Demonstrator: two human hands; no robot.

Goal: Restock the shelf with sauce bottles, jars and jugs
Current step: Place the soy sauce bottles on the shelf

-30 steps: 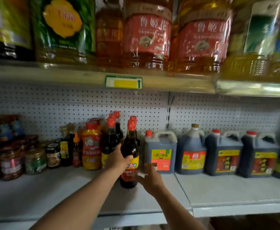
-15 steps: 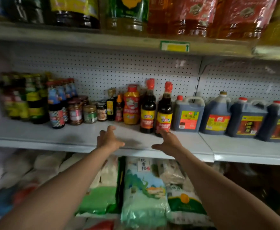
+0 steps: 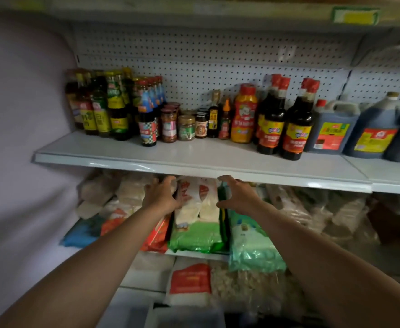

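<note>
**Both hands empty below the sauce shelf**

Here is the left hand (image 3: pixel 162 197) and here is the right hand (image 3: pixel 238 196), both reaching forward just under the front lip of the shelf (image 3: pixel 194 159), set apart from each other with a gap between them. Fingers are loosely spread and lightly curved on each, and neither holds anything. They hover in front of the bagged goods (image 3: pixel 195 223) packed on the level below.

Up on the shelf, the stock stands upright in a row against the pegboard back. Two dark sauce bottles with red caps (image 3: pixel 283 121) stand side by side at the front, right of centre. Just beside them to the right are the dark jugs (image 3: pixel 334 129), handles up. Left of the bottles is an orange squeeze bottle (image 3: pixel 244 114), then small jars (image 3: pixel 186 127), then a cluster of yellow-labelled bottles (image 3: pixel 102 107) at the far left end.
</note>
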